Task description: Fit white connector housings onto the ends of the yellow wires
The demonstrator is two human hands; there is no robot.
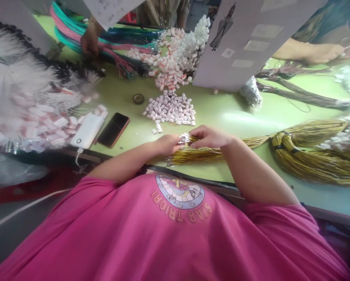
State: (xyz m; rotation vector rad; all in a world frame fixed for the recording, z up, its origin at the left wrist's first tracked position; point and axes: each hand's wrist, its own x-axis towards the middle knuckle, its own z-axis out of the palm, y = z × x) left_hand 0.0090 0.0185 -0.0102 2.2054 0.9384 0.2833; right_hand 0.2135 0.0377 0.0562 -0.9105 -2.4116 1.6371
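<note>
My right hand [208,137] is closed around a small bundle of yellow wires [194,139], close to their silver metal ends [184,137]. From the other side, the fingers of my left hand [169,144] are pressed together at those silver ends; anything smaller inside them is hidden. A second bunch of yellow wires [201,157] lies on the table just below both hands, its tips pointing left. Beyond my hands is a heap of small white plastic connectors [172,109], with a few strays [157,128] at its near edge.
At left lie a phone [114,130], a white power bank [87,130] and piled white wires with connectors [40,117]. A tape roll [138,98] sits beyond. Coiled yellow wires [297,152] fill the right. Co-workers' hands [89,41] show behind a white partition [230,47].
</note>
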